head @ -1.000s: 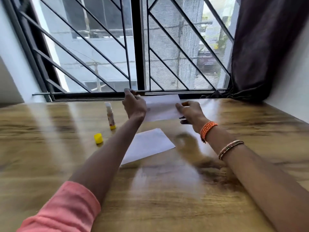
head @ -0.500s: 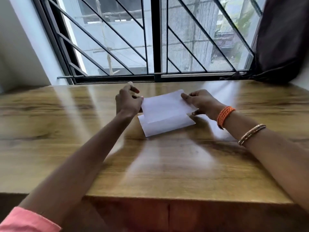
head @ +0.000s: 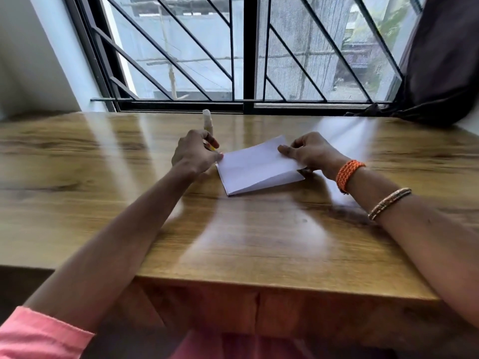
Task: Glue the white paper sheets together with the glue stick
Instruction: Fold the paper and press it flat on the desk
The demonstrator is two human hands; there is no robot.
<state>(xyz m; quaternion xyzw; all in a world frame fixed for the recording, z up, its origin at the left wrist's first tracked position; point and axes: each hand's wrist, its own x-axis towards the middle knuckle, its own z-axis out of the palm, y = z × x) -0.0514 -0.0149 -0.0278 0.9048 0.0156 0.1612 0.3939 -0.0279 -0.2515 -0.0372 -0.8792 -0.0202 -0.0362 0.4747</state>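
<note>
From my remote seat, starting at the left: my left hand [head: 195, 152] is curled round the white plastic glue stick [head: 208, 121], whose uncapped tip pokes up and away toward the window while a sliver of its yellow base shows between the fingers. That same hand's fingertips touch the left edge of the stacked white paper sheets [head: 255, 167], which lie on the glossy wooden tabletop [head: 77, 182] between my two hands. The upper sheet sits roughly squared over the lower one, with the lower sheet's edge peeking out along the near side; their long axis runs left to right, tilted slightly. On the right, my right hand [head: 309, 151] pinches the right edge of the sheets, thumb on top. I judge the next move is pressing the sheets flat. Both hands are equally near.
</note>
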